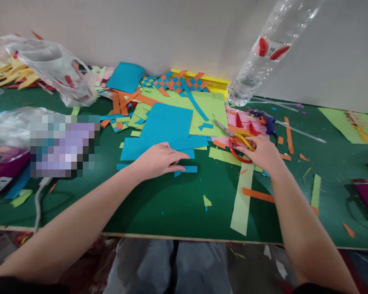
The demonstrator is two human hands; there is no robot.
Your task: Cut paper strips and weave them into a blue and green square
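My left hand (162,160) hovers over or rests at the edge of several blue paper strips, its thumb and index finger stretched out and apart with nothing between them. A narrow blue strip (190,169) lies under its fingertips; I cannot tell whether they touch it. Just behind is a larger blue paper sheet (168,121) on a light green sheet (213,108). My right hand (261,153) has its fingers at the handles of a pair of scissors (237,141), one handle red and one yellow. The scissors' blades point up and to the left, over the papers.
A clear plastic bottle (257,71) leans against the wall at the back right. Woven blue and orange paper pieces (178,83) lie at the back. On the left are a phone-like blurred object (67,147) with a cable and a plastic bag (64,73). Paper scraps litter the green table (178,212).
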